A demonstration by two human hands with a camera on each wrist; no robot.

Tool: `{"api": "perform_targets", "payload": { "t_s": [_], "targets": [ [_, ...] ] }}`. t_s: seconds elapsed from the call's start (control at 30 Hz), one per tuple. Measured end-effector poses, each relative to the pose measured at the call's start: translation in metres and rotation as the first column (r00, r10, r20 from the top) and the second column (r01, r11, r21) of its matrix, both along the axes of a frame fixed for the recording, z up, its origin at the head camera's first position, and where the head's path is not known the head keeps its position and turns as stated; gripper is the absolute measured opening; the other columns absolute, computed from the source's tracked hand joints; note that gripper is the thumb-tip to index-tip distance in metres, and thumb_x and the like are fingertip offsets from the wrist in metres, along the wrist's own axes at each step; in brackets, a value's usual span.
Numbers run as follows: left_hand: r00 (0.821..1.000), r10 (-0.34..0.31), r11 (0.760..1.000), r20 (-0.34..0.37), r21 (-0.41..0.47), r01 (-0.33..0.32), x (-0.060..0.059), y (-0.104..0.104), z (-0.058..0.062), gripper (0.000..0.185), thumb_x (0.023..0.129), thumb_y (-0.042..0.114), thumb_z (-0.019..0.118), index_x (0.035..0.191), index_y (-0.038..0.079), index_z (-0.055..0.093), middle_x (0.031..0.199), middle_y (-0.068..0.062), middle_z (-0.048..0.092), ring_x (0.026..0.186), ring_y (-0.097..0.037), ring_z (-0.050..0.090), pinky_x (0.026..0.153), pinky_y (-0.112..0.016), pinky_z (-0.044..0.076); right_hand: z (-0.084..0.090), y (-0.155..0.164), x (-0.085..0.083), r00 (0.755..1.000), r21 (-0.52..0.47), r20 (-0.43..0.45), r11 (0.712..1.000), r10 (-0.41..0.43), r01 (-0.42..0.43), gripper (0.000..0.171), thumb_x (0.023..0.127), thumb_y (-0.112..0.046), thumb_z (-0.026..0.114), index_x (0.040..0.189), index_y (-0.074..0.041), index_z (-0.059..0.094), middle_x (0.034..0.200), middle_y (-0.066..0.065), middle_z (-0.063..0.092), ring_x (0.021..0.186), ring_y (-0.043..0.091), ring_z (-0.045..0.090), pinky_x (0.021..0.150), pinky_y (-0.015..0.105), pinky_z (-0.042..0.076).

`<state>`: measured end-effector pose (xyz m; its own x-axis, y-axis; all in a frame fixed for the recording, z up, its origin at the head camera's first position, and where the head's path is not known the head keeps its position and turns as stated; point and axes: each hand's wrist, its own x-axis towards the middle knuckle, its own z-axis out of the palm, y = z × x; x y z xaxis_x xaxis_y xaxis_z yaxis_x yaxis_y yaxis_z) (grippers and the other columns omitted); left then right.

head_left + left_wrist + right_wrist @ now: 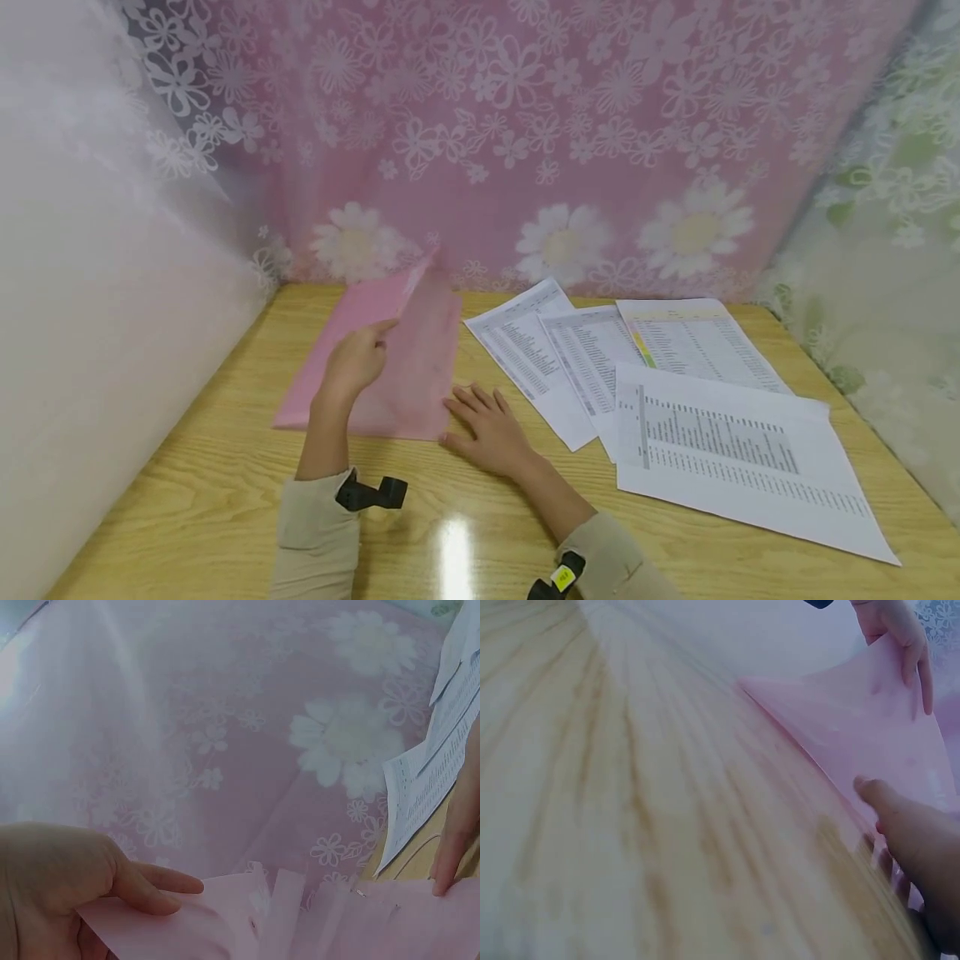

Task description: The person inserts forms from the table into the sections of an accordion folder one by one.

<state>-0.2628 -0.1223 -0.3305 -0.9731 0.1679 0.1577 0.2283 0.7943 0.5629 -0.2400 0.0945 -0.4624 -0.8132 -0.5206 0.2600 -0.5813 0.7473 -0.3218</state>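
A translucent pink folder [408, 367] lies on the wooden table [217, 492], left of centre. My left hand [367, 350] pinches its top cover and lifts it, so the sheet stands tilted up. The left wrist view shows the thumb of my left hand [112, 889] lying over the pink folder [300, 922]. My right hand [480, 412] rests flat with straight fingers on the folder's near right corner. In the right wrist view my right hand [919, 847] presses the edge of the pink folder [847, 727], and my left hand [900, 637] grips the raised cover beyond.
Several printed sheets [592, 358] are spread to the right of the folder, the largest printed sheet [735, 454] nearest me. A pink floral curtain [570, 150] closes the back, a white curtain the left, a green floral curtain [892, 250] the right.
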Motion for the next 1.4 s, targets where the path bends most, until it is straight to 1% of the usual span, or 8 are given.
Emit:
{"api": "perform_targets", "payload": {
  "t_s": [0.1, 0.27, 0.4, 0.57, 0.8, 1.03, 1.17, 1.4],
  "targets": [
    [1.0, -0.012, 0.998, 0.012, 0.058, 0.012, -0.001, -0.003, 0.002, 0.042, 0.093, 0.0, 0.037, 0.134, 0.004, 0.048, 0.126, -0.02, 0.052, 0.043, -0.011, 0.028, 0.046, -0.028, 0.031, 0.0, 0.0, -0.002, 1.0, -0.135, 0.012, 0.991, -0.011, 0.012, 0.053, 0.09, -0.043, 0.052, 0.132, -0.01, 0.052, 0.138, 0.006, 0.043, 0.13, 0.031, 0.028, 0.104, 0.051, 0.01],
    [0.997, -0.032, 0.99, 0.07, 0.143, 0.022, 0.0, -0.012, 0.004, 0.043, 0.096, 0.005, 0.036, 0.138, 0.008, 0.042, 0.133, -0.02, 0.045, 0.045, -0.013, 0.031, 0.052, -0.032, 0.035, 0.0, -0.002, -0.004, 0.998, -0.338, 0.039, 0.94, -0.042, 0.053, 0.043, 0.088, -0.03, 0.06, 0.123, -0.004, 0.058, 0.127, 0.01, 0.054, 0.123, 0.032, 0.04, 0.103, 0.05, 0.019],
    [0.994, -0.06, 0.971, 0.092, 0.236, 0.037, 0.001, -0.019, 0.006, 0.043, 0.096, 0.004, 0.037, 0.14, 0.007, 0.04, 0.137, -0.018, 0.041, 0.049, -0.012, 0.033, 0.053, -0.031, 0.036, 0.004, -0.004, -0.003, 0.988, -0.462, 0.138, 0.879, -0.062, 0.119, 0.038, 0.087, -0.024, 0.062, 0.12, -0.005, 0.06, 0.121, 0.009, 0.058, 0.116, 0.027, 0.047, 0.1, 0.042, 0.03],
    [0.992, -0.072, 0.94, 0.107, 0.34, 0.032, 0.004, -0.028, 0.009, 0.045, 0.095, 0.001, 0.036, 0.14, 0.006, 0.039, 0.138, -0.017, 0.039, 0.055, -0.012, 0.037, 0.054, -0.028, 0.036, 0.006, -0.006, -0.001, 0.965, -0.611, 0.263, 0.773, -0.007, 0.172, 0.033, 0.088, -0.013, 0.062, 0.12, -0.004, 0.061, 0.114, 0.009, 0.062, 0.104, 0.021, 0.056, 0.09, 0.034, 0.042],
    [0.988, -0.075, 0.902, 0.136, 0.431, 0.009, 0.01, -0.035, 0.015, 0.047, 0.096, 0.0, 0.034, 0.142, 0.01, 0.037, 0.139, -0.013, 0.04, 0.052, -0.01, 0.031, 0.054, -0.025, 0.034, 0.025, -0.008, 0.01, 0.943, -0.736, 0.301, 0.663, 0.14, 0.137, 0.039, 0.085, 0.002, 0.062, 0.122, 0.01, 0.053, 0.116, 0.023, 0.057, 0.102, 0.036, 0.055, 0.085, 0.035, 0.045],
    [0.989, -0.066, 0.893, 0.132, 0.45, 0.0, 0.011, -0.037, 0.016, 0.046, 0.096, 0.001, 0.034, 0.141, 0.01, 0.038, 0.139, -0.012, 0.041, 0.054, -0.013, 0.03, 0.056, -0.027, 0.032, 0.042, -0.01, 0.019, 0.938, -0.74, 0.311, 0.658, 0.151, 0.14, 0.04, 0.086, 0.003, 0.06, 0.124, 0.011, 0.051, 0.121, 0.024, 0.053, 0.103, 0.038, 0.054, 0.084, 0.035, 0.046],
    [0.988, -0.071, 0.882, 0.137, 0.471, -0.002, 0.01, -0.038, 0.015, 0.046, 0.097, 0.001, 0.034, 0.142, 0.01, 0.037, 0.139, -0.012, 0.04, 0.081, -0.024, 0.045, 0.068, -0.032, 0.036, 0.042, -0.01, 0.018, 0.944, -0.735, 0.304, 0.662, 0.131, 0.145, 0.039, 0.086, 0.001, 0.06, 0.123, 0.01, 0.052, 0.121, 0.022, 0.055, 0.104, 0.037, 0.054, 0.085, 0.039, 0.045],
    [0.986, -0.091, 0.855, 0.14, 0.518, 0.005, 0.012, -0.04, 0.016, 0.045, 0.097, 0.001, 0.035, 0.142, 0.007, 0.035, 0.142, -0.014, 0.035, 0.129, -0.028, 0.027, 0.093, -0.042, 0.032, 0.047, -0.008, 0.017, 0.957, -0.731, 0.275, 0.666, 0.094, 0.145, 0.034, 0.087, 0.0, 0.06, 0.119, 0.009, 0.056, 0.109, 0.022, 0.061, 0.101, 0.035, 0.056, 0.083, 0.041, 0.046]
  ]
}}
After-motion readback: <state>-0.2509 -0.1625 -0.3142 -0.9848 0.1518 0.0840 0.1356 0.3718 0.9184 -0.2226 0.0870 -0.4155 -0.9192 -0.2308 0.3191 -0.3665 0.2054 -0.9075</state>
